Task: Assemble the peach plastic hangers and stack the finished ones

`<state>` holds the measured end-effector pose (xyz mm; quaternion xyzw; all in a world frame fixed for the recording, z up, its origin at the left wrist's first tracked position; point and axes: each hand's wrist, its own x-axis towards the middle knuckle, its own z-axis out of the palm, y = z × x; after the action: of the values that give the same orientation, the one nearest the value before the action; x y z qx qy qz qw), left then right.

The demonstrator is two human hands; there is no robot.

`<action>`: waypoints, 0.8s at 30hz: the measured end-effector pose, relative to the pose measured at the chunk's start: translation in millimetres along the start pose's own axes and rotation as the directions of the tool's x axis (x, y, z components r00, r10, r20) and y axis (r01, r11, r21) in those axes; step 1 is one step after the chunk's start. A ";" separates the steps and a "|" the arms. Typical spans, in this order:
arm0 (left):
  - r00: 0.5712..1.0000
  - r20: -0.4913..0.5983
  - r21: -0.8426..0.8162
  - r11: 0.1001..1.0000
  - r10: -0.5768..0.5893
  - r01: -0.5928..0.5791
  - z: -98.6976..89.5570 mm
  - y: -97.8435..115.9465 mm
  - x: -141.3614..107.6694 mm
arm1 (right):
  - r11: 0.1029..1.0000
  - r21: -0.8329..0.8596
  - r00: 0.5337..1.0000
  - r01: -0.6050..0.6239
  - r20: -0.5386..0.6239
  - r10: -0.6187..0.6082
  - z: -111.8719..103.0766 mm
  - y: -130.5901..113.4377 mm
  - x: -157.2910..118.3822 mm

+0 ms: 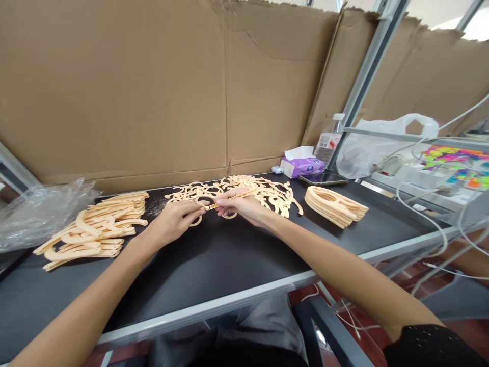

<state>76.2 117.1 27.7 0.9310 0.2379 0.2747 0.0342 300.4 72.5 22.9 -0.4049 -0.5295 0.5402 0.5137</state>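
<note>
My left hand (172, 220) and my right hand (241, 206) are close together above the middle of the black table. Between them they grip a cream plastic hanger piece (212, 207) with curved ends, one end pinched by each hand's fingers. My fingers hide part of it, so I cannot tell whether it is one part or several joined. Just behind my hands spreads a loose pile of small curved cream plastic parts (283, 198). To the left lies a heap of longer cream hanger arms (93, 229). On the right, folded cream hangers (332, 206) are stacked neatly.
Crumpled clear plastic (42, 214) lies at the far left. Toward the back right are a purple tissue pack (303, 167), a phone (324, 178), a water bottle (330, 140) and a white plastic bag (367, 145). Cardboard (153, 92) walls the back; white cables (420, 216) hang at right.
</note>
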 end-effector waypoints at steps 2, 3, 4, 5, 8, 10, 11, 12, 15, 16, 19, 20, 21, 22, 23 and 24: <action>1.000 -0.027 0.012 1.000 -0.013 0.013 0.1 2.5 0.7 | 1.000 0.008 1.000 -0.004 -0.001 0.004 0.4 -0.4 0.2; 0.999 -0.040 0.017 1.000 -0.019 0.020 0.0 4.2 1.2 | 1.000 0.011 1.000 -0.003 -0.003 0.003 0.5 -0.7 0.2; 0.998 -0.050 0.021 0.999 -0.024 0.025 -0.2 6.0 1.7 | 1.000 0.014 1.000 0.000 -0.004 0.000 0.6 -0.9 0.2; 0.998 -0.056 0.023 0.999 -0.028 0.029 -0.6 8.0 2.3 | 1.000 0.017 1.000 0.004 -0.007 -0.004 0.5 -1.2 0.1; 0.998 -0.055 0.028 0.999 -0.035 0.037 -2.0 13.7 3.6 | 1.000 0.024 1.000 0.009 -0.012 -0.009 0.2 -2.4 -0.7; 0.998 -0.048 0.031 0.998 -0.046 0.048 -2.5 16.3 3.6 | 1.000 0.030 1.000 0.003 -0.004 -0.003 -0.1 -3.2 -1.2; 0.998 -0.044 0.033 0.998 -0.050 0.052 -2.4 16.9 3.4 | 1.000 0.030 1.000 0.001 0.000 -0.001 -0.3 -3.6 -1.4; 0.998 -0.040 0.034 0.998 -0.050 0.052 -2.1 16.9 3.0 | 1.000 0.028 1.000 -0.001 0.003 0.001 -0.5 -3.8 -1.5; 0.999 -0.036 0.036 0.999 -0.023 0.024 -0.8 14.2 1.5 | 1.000 0.005 1.000 0.002 0.001 -0.002 -1.2 -4.1 -1.3; 0.999 -0.034 0.038 0.999 -0.008 0.009 -0.5 12.5 1.1 | 1.000 -0.008 1.000 0.009 -0.001 -0.009 -1.5 -4.1 -1.2; 0.999 -0.028 0.049 0.998 0.033 -0.032 -0.4 6.2 -0.1 | 0.999 -0.040 0.999 0.035 -0.006 -0.035 -2.4 -4.8 -1.5; 0.999 -0.027 0.056 0.998 0.045 -0.043 -0.5 4.1 -0.5 | 0.998 -0.045 0.999 0.043 -0.005 -0.043 -2.7 -5.2 -1.8; 0.998 -0.027 0.062 0.997 0.056 -0.054 -0.7 2.1 -0.8 | 0.998 -0.045 0.999 0.049 -0.002 -0.050 -3.0 -5.6 -2.0; 0.997 -0.030 0.068 0.996 0.067 -0.064 -0.9 0.4 -1.0 | 0.997 -0.049 0.998 0.057 0.003 -0.057 -3.2 -6.0 -2.2; 0.996 -0.033 0.074 0.995 0.077 -0.074 -1.0 -0.8 -1.2 | 0.996 -0.055 0.998 0.065 0.007 -0.065 -3.4 -6.2 -2.3; 0.996 -0.035 0.078 0.993 0.087 -0.085 -1.1 -1.6 -1.3 | 0.995 -0.064 0.997 0.073 0.010 -0.072 -3.6 -6.4 -2.3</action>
<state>74.0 117.9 27.7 0.9356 0.2085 0.2843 -0.0178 305.2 70.2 28.5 -0.3996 -0.5629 0.5055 0.5175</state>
